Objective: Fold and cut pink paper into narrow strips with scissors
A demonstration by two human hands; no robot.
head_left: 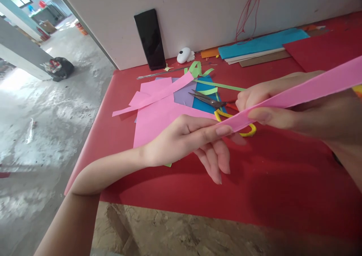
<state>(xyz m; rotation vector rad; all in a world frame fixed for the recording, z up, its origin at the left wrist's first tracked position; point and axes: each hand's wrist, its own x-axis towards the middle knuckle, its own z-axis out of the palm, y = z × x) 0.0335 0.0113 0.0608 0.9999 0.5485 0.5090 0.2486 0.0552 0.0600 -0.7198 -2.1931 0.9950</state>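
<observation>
A long pink paper strip point(305, 90) runs from the middle of the view up to the right edge. My left hand point(192, 139) pinches its lower end between thumb and forefinger, the other fingers hanging down. My right hand point(268, 101) pinches the same strip a little further up, thumb in front. Behind the hands, scissors point(215, 103) with yellow and red handles lie on the red table cover point(254, 180). More pink paper point(158, 116) lies flat beside them.
Blue and purple sheets point(203, 103), green paper strips point(198, 69), a black phone point(149, 39) leaning on the wall, a small white object point(183, 55) and stacked coloured sheets point(263, 45) sit at the back. The table edge drops to a concrete floor point(42, 109) on the left.
</observation>
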